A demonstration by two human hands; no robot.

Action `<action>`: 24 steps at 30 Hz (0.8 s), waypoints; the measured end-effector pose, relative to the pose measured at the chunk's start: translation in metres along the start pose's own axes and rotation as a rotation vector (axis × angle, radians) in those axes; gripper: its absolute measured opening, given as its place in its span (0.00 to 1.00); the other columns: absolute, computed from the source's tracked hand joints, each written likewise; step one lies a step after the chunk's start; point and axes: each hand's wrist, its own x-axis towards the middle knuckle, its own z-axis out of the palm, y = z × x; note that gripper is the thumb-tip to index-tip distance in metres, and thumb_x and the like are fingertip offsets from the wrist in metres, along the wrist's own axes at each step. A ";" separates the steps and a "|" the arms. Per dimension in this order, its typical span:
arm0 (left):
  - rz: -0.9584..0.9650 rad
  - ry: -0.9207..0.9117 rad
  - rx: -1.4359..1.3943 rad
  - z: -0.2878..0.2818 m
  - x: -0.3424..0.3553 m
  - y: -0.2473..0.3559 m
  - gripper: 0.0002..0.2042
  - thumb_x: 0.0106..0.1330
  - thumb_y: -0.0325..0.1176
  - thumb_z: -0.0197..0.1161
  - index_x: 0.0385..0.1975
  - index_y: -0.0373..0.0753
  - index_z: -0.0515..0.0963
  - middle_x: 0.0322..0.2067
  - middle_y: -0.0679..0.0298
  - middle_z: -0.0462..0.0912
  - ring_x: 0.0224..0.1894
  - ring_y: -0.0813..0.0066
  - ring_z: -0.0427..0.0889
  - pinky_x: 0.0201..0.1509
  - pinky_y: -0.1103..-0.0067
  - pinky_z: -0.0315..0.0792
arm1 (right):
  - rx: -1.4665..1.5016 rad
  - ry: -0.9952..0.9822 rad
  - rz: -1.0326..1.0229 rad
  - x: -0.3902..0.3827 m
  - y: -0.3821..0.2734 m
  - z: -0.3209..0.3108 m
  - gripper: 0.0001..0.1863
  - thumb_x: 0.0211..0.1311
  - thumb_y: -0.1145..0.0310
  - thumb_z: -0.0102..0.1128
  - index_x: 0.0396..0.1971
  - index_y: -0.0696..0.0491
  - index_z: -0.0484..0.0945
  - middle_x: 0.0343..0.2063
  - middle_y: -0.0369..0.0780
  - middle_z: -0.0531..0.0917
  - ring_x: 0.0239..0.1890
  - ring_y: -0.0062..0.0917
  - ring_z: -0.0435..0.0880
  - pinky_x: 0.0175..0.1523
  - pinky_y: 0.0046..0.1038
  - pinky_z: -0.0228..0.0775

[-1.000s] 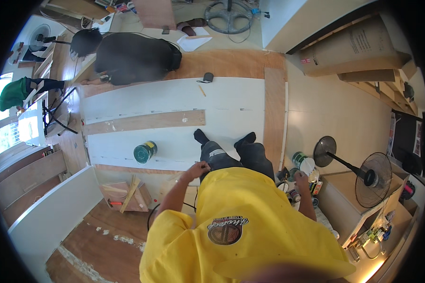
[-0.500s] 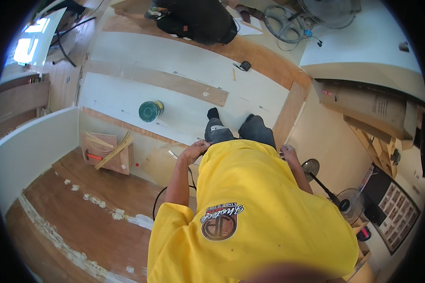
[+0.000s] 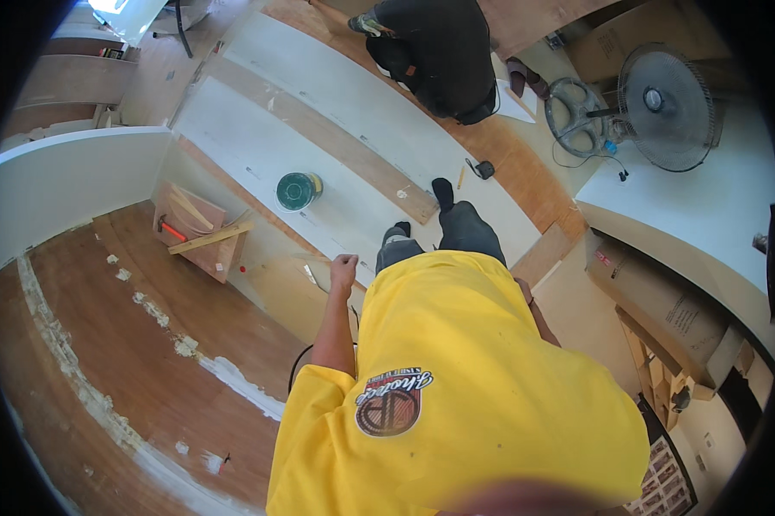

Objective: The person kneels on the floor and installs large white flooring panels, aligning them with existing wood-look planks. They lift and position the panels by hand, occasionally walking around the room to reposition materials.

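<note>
While your left hand [image 3: 344, 271] hangs out past your hip, its fingers are curled in, and I cannot tell whether they pinch anything; your right hand [image 3: 522, 285] is mostly hidden by your yellow shirt [image 3: 490, 361], so I cannot tell whether it is spread or pressed together; just left of your left hand lies a small pale object [image 3: 311, 274], too small to make out; ahead of that hand, the green bucket [image 3: 294, 191] sits on the white panel [image 3: 350, 225], near a long wooden strip [image 3: 336, 128]; your socked feet are on the panel too, the right one ahead; near it lie a pencil [image 3: 461, 177] and a tape measure [image 3: 484, 169]; off to your left, a red-handled hammer [image 3: 173, 230] rests on some boards [image 3: 226, 261]; farther ahead, a co-worker [image 3: 443, 56] in dark clothing bends low by the panel's edge.
</note>
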 end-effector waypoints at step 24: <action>-0.138 0.249 -0.236 -0.076 0.076 0.011 0.14 0.60 0.38 0.63 0.37 0.32 0.81 0.35 0.51 0.85 0.39 0.63 0.83 0.45 0.72 0.74 | -0.119 -0.079 0.175 0.229 -0.285 0.006 0.19 0.57 0.63 0.58 0.46 0.59 0.79 0.34 0.45 0.84 0.32 0.29 0.82 0.42 0.30 0.73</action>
